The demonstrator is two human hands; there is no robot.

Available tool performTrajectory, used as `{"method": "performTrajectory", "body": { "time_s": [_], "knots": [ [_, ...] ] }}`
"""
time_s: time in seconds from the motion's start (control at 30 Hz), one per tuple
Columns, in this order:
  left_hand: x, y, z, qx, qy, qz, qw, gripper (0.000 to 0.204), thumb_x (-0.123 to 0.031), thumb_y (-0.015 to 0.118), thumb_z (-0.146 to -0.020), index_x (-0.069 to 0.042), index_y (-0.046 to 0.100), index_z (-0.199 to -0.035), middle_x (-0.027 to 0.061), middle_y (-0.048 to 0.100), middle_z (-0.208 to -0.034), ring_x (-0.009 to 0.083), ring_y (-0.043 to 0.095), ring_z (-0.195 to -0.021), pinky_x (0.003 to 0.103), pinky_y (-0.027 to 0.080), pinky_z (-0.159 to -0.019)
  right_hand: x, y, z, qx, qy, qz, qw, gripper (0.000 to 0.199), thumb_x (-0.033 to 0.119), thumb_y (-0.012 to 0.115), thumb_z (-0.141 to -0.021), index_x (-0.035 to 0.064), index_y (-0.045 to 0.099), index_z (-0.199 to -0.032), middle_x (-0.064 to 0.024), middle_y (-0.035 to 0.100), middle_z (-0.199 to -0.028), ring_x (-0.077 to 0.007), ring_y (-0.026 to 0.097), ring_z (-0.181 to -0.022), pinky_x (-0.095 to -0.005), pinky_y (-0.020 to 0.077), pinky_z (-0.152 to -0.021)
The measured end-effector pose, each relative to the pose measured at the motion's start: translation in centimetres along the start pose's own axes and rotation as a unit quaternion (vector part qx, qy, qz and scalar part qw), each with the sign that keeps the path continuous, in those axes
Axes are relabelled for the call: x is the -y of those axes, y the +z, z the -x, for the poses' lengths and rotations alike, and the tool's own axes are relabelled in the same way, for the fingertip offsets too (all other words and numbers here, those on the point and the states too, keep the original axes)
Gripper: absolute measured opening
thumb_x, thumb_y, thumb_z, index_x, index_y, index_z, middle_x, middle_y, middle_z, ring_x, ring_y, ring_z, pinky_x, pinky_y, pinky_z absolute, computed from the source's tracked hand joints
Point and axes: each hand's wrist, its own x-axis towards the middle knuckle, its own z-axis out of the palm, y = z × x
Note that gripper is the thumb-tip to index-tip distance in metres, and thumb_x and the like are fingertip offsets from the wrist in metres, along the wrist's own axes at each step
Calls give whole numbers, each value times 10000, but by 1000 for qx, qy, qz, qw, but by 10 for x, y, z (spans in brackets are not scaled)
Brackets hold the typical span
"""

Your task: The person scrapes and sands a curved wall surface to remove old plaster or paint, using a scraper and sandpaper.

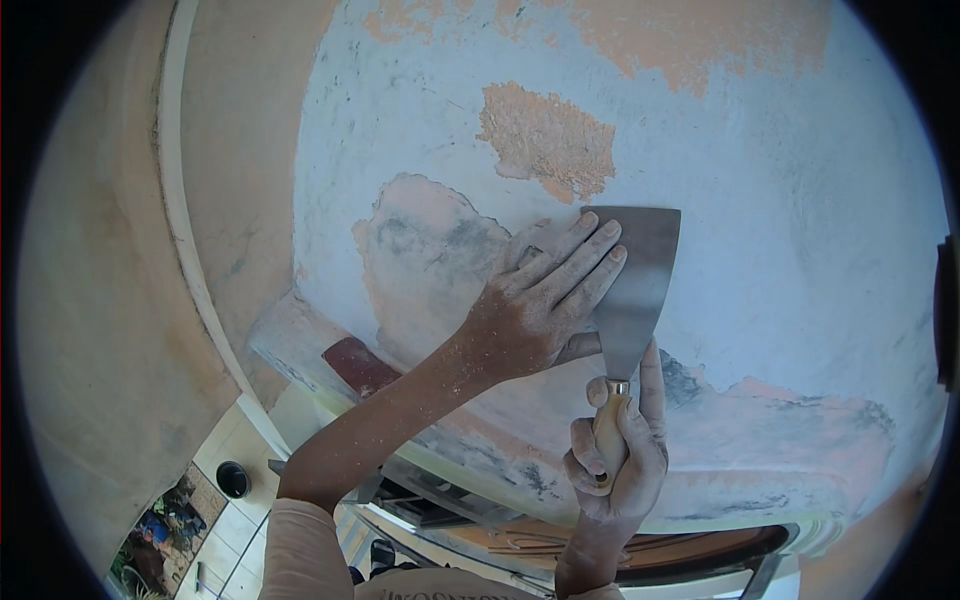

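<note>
My right hand (632, 462) is closed round the wooden handle of a wide putty knife (643, 265), its grey metal blade pointing up and its broad edge uppermost. The fingers of my left hand (545, 300) lie stretched across the left side of the blade, with the thumb lower down near its narrow part. Pale dust coats both hands. Behind the knife is a white-blue painted wall (760, 220). A rough peach patch (550, 142) of bare surface shows just above the blade, and a larger grey-pink patch (425, 255) lies left of my left hand.
A dark red flat piece (358, 367) rests on the ledge beside my left forearm. Below the ledge is an arched wooden frame (690, 552). A black bucket (233, 479) stands on the tiled floor at lower left, near assorted items (165, 535). A pale trim strip (185, 230) curves along the left.
</note>
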Motion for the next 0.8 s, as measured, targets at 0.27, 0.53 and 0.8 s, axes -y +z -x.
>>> {"method": "performTrajectory", "body": {
  "time_s": [0.27, 0.53, 0.8],
  "knots": [
    [0, 3, -2, -16, -11, 12, 1000, 601, -407, 661, -756, -33, 518, -1204, 163, 487, -1294, 320, 430, -1240, 504, 322, -1021, 3, -5, -3, 8, 4, -11, 1000, 522, 52, 383, -931, 49, 195, -1418, -160, 545, -968, -60, 422, -446, -167, 311, -314],
    [-2, 3, -2, -17, -20, 16, 1000, 590, -418, 660, -758, -43, 532, -1195, 131, 529, -1259, 296, 459, -1220, 479, 343, -1010, 9, -1, -3, 8, 7, -26, 1000, 525, 43, 379, -926, 31, 188, -1415, -174, 537, -964, -57, 445, -460, -161, 302, -295],
    [6, 6, -3, -53, -7, -10, 999, 636, -461, 671, -729, -51, 533, -1195, 123, 528, -1265, 276, 478, -1208, 489, 331, -995, 1, 1, -3, 2, -5, 12, 1000, 531, 53, 389, -930, 25, 179, -1416, -167, 540, -959, -50, 430, -446, -170, 308, -315]
  ]
}}
